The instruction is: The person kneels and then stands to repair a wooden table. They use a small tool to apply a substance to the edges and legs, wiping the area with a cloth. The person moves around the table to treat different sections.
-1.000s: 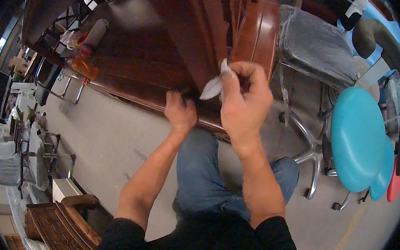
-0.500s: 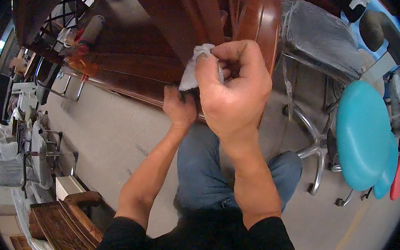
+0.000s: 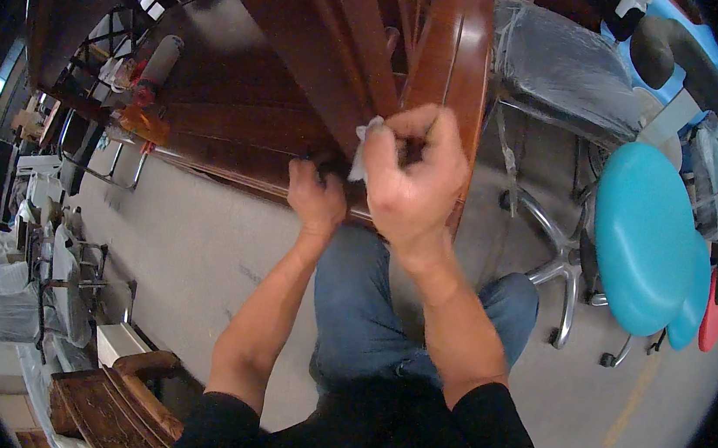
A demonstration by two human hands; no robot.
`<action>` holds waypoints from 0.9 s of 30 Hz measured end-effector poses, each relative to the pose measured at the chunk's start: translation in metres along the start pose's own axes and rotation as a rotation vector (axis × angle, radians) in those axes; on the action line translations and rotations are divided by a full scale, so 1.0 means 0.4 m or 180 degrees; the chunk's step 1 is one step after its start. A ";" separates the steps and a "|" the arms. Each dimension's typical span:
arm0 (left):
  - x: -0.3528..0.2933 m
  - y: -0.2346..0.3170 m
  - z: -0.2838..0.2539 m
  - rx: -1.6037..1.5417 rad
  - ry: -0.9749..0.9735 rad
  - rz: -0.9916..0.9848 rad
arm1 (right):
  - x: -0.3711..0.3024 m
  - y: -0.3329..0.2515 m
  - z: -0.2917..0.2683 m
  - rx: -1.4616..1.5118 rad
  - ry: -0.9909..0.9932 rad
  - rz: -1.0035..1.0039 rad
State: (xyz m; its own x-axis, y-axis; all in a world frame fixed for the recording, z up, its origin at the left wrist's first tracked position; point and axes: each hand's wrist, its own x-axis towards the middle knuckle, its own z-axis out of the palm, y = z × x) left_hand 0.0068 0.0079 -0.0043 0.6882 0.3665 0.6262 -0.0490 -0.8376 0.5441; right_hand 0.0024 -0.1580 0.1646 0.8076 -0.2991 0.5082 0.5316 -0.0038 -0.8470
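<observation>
In front of me stands a large piece of glossy red-brown wooden furniture [image 3: 238, 128], with slanting panels and a raised edge. My right hand [image 3: 420, 187] is closed, pinching a crumpled white cloth [image 3: 361, 156] that hangs beside its thumb against the dark wood. Partly hidden by the fingers, the cloth shows only in part. Lower and to the left, my left hand [image 3: 316, 202] rests at the furniture's near edge. Its fingers are curled around something dark that I cannot make out.
To the right are a plastic-wrapped chair [image 3: 567, 71] and a turquoise seat [image 3: 650, 241] on chrome legs. A carved wooden chair [image 3: 109, 399] stands at the lower left, wrapped chairs [image 3: 15, 293] beyond it. A grey cylinder [image 3: 163, 59] lies on the furniture.
My right hand has moved down and slightly left with the cloth, and less of the cloth shows. My left hand stays at the near edge, almost unmoved.
</observation>
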 end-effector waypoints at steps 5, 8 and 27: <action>0.002 0.016 -0.004 0.0033 0.0075 0.0140 | 0.059 -0.005 -0.024 -0.0341 -0.0240 -0.0679; 0.005 0.012 -0.008 -0.0055 0.0075 0.0157 | 0.027 0.032 -0.035 -0.0494 -0.0256 -0.0565; 0.007 0.019 0.008 0.0135 0.0195 0.0257 | -0.148 0.187 -0.312 -0.0356 0.0398 0.1537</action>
State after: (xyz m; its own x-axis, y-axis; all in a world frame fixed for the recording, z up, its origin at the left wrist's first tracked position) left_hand 0.0105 0.0014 -0.0004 0.6376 0.3201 0.7007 -0.0710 -0.8813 0.4672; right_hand -0.0375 -0.2595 0.0516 0.9141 -0.4038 0.0380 0.0693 0.0630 -0.9956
